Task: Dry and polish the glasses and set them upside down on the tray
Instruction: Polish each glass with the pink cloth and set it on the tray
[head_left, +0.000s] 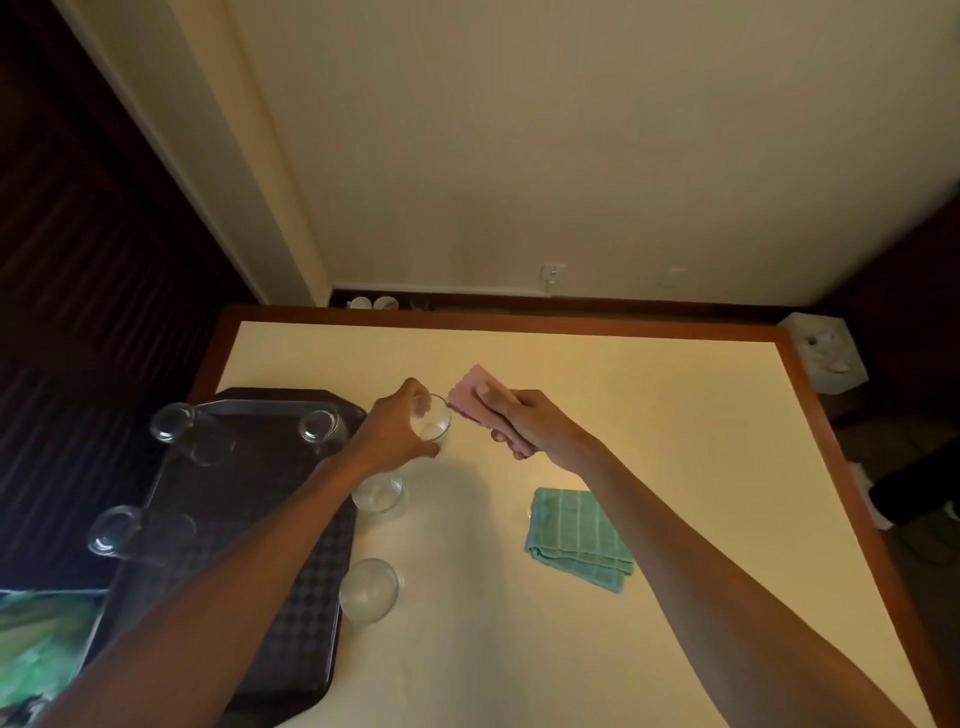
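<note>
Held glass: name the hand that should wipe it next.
Right. The right hand already holds the pink cloth close beside the glass, while the left hand grips the glass and should probably just steady it.

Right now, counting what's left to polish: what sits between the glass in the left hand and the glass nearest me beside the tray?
In the head view, one more glass stands on the table between them, close beside the tray.

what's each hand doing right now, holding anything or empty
Left hand: fingers curled round a glass.
Right hand: gripping the pink cloth.
</note>
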